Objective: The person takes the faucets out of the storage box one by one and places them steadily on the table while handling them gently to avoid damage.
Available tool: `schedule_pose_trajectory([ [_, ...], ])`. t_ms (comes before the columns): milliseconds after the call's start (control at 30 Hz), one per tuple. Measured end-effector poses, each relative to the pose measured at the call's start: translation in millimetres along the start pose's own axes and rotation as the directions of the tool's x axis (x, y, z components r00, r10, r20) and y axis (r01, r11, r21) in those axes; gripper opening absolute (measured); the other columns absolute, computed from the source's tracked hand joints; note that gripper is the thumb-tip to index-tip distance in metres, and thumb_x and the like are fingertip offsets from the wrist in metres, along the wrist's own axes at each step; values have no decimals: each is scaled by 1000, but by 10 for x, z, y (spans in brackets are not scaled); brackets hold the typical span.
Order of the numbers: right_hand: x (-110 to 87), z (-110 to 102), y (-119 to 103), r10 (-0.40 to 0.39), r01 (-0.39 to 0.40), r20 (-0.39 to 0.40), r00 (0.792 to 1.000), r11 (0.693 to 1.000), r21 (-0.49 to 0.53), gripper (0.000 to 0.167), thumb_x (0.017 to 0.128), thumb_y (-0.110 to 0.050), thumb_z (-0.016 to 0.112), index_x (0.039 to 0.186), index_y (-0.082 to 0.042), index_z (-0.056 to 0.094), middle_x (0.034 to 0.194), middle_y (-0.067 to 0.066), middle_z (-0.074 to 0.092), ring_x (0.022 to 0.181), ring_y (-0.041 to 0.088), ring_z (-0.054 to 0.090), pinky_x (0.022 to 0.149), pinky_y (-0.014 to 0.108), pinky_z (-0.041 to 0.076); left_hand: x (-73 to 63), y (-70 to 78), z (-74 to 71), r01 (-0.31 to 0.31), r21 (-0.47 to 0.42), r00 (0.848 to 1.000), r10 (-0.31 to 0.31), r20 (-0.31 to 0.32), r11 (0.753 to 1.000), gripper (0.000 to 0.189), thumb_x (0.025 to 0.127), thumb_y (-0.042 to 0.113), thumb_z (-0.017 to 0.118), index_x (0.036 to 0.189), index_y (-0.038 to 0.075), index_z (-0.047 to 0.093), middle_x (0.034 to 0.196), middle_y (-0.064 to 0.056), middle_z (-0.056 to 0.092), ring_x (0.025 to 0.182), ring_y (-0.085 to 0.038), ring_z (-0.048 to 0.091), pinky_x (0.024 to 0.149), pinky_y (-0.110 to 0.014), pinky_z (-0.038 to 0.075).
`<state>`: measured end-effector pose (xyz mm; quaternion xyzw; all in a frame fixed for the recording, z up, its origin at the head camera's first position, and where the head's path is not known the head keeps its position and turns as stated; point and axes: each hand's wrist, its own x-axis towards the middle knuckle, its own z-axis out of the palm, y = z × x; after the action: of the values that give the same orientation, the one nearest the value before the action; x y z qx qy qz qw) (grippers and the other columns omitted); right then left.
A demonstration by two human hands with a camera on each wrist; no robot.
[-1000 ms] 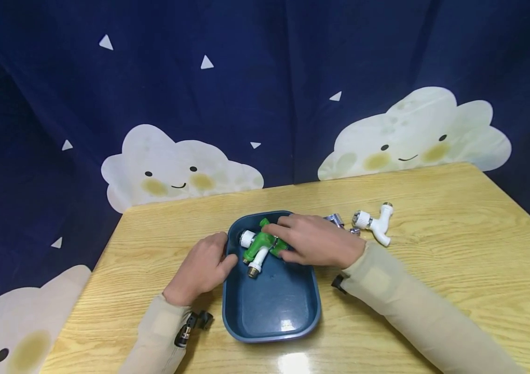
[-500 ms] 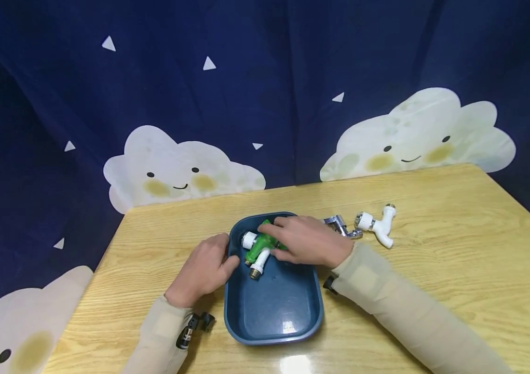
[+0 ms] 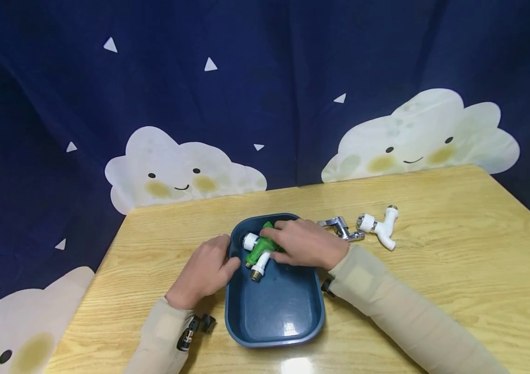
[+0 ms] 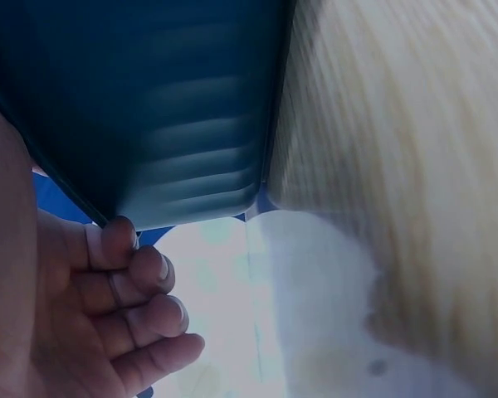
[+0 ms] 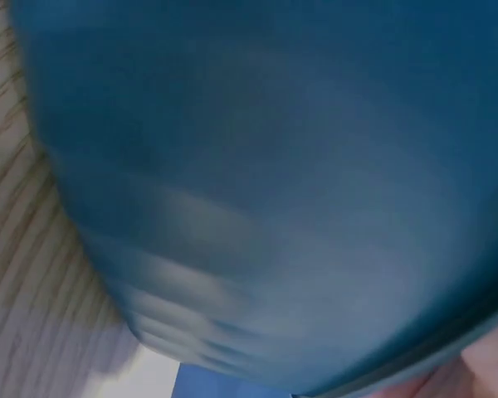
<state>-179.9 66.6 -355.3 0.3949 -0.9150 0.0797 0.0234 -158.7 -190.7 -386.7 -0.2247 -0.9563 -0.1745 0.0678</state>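
A dark blue plastic basin (image 3: 276, 311) stands on the table, with taps lying at its far end. One is a green tap (image 3: 260, 249) with a brass threaded end; beside and beneath it lies a white tap (image 3: 260, 264) with a ribbed white knob (image 3: 250, 241). My right hand (image 3: 309, 244) reaches over the basin's right rim and grips the green tap, covering part of it. At the left rim, my left hand (image 3: 204, 272) holds the basin, its thumb at the rim and its curled fingers outside, as the left wrist view shows.
To the right of the basin lie a chrome tap (image 3: 341, 227) and another white tap (image 3: 383, 228) on the wooden table (image 3: 447, 259). A dark blue curtain (image 3: 227, 104) with cloud figures hangs behind the table's far edge.
My right hand has shifted slightly left over the green tap, leaving more of the chrome tap visible. The left hand stays at the rim.
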Motion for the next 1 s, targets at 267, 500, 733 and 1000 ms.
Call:
schedule_pose_trajectory([
  [267,3,8,-72,56,-55,-18,998,998,12,48,94,-38,73,135,-15,65,100,6,70,73,12,58,63,31,52,-7,20,-6,21,-10,1000,-21,16,1000,15,89,18,59,79,15,49,70,1,44,60,-13,39,59,-26,33],
  [500,11,53,-69,96,-96,-11,995,994,45,53,90,-41,77,133,-14,64,103,8,72,76,14,61,66,33,54,1,19,3,4,-8,1000,-4,3,1000,15,89,19,59,78,16,49,69,2,44,60,-13,40,59,-26,34],
  [733,-2,59,-76,96,-95,-21,995,995,41,54,88,-40,80,132,-13,64,101,8,71,76,15,62,67,35,54,10,15,7,-19,-9,1000,18,-19,1000,15,89,20,58,78,17,48,69,3,44,59,-11,40,58,-25,34],
  [1000,-34,107,-92,70,-68,-51,996,997,28,52,90,-30,77,136,-11,62,104,10,70,74,16,63,68,35,55,1,19,-4,10,-9,1000,-10,0,1000,15,89,20,58,78,16,49,69,2,45,60,-13,41,59,-26,34],
])
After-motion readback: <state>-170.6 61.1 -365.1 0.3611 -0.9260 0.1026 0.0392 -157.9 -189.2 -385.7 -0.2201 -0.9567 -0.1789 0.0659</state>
